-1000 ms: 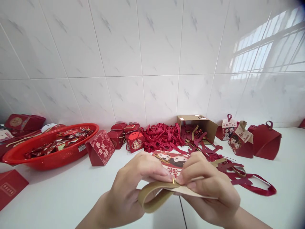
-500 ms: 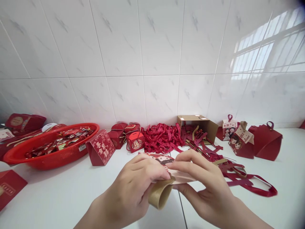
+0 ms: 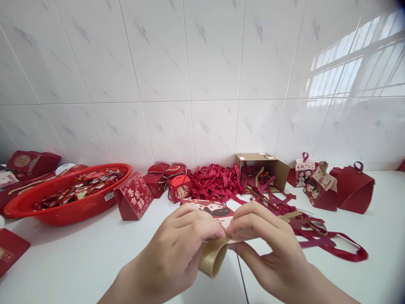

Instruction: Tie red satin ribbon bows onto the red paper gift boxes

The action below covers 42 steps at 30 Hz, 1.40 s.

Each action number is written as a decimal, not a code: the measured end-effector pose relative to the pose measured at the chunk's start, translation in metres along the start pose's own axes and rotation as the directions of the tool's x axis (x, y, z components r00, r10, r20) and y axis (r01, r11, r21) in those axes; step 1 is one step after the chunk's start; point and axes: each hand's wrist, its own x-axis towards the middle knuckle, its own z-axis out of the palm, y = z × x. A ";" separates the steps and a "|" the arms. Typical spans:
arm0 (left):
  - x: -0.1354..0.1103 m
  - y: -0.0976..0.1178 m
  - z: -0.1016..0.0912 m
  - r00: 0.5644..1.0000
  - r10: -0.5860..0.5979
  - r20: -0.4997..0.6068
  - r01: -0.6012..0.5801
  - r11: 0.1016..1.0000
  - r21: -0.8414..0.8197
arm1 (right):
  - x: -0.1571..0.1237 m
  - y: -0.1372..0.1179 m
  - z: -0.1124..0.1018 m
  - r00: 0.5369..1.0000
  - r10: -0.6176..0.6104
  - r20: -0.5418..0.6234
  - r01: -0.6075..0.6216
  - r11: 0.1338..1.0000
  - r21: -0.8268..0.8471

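Both of my hands pinch a flat, unfolded gift box [image 3: 211,209] printed with cartoon figures, held low in the middle above the white counter. My left hand [image 3: 177,249] grips its near edge together with a looped tan paper handle [image 3: 212,258] that curls down below my fingers. My right hand [image 3: 268,249] pinches the same edge from the right, thumb and forefinger meeting the left hand's fingertips. The red printed face of the box tilts away from me.
A red basin [image 3: 63,209] of wrapped sweets stands at the left. Small red boxes [image 3: 164,179], a heap of red ribbons [image 3: 218,181], a tipped cardboard carton [image 3: 262,166] and folded gift boxes [image 3: 335,185] line the tiled wall. A flat red box [image 3: 11,251] lies at the far left.
The flat box has tipped further away and lower. My fingertips have closed together over its edge, and the tan handle has curled into a tighter loop under my left hand.
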 end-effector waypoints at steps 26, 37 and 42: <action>0.010 0.004 0.008 0.789 -0.595 0.156 0.613 0.743 -0.267 | 0.001 0.015 0.004 0.993 0.114 0.011 -0.113 0.992 -0.055; 0.011 -0.005 -0.002 0.790 -0.609 0.071 0.612 0.780 -0.129 | 0.004 0.021 0.007 0.906 0.424 0.010 -0.422 0.898 0.121; 0.013 -0.004 -0.002 0.719 -0.686 -0.108 0.666 0.725 -0.174 | 0.006 0.029 0.005 0.880 0.454 0.137 -0.471 0.871 0.137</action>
